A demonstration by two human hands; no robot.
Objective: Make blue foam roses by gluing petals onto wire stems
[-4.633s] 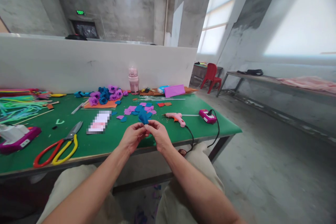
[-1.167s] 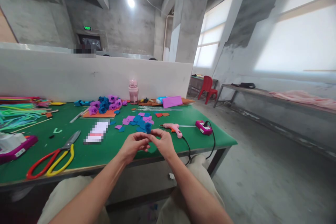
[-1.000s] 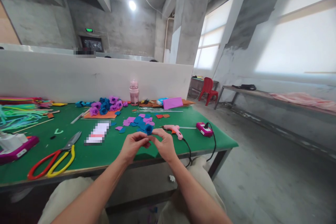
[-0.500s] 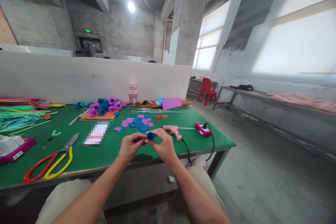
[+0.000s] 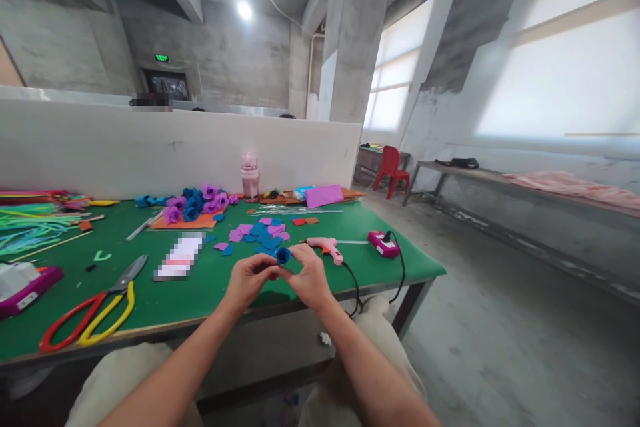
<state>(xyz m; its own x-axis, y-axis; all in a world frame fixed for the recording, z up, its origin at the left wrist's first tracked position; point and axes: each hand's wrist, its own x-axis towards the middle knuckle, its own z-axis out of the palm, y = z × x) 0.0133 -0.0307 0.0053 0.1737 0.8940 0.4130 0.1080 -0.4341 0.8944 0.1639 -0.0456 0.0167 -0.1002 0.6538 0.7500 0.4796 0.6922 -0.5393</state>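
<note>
A small blue paper flower (image 5: pixel 283 255) is held between my two hands above the table's front edge. My right hand (image 5: pixel 309 277) pinches it from the right with thumb and fingers. My left hand (image 5: pixel 250 280) has its fingertips pressed together at the flower's lower left; what they grip is hidden. Just beyond lie blue and purple paper petals (image 5: pixel 260 232). A pink glue gun (image 5: pixel 327 247) rests to the right of my right hand. Farther back, finished-looking blue and purple flowers (image 5: pixel 191 203) sit on an orange sheet (image 5: pixel 173 221).
Red and yellow scissors (image 5: pixel 100 310) lie at the front left, near a pixelated flat item (image 5: pixel 181 257). A pink bottle (image 5: pixel 250 177) stands by the white partition (image 5: pixel 200 153). A magenta power block (image 5: pixel 383 244) and black cable are on the right. Colored strips (image 5: pixel 30 223) lie at the far left.
The camera view has shifted slightly, moving the table items a little left. The blue flower has tipped so its open top shows more. Both hands stay around it.
</note>
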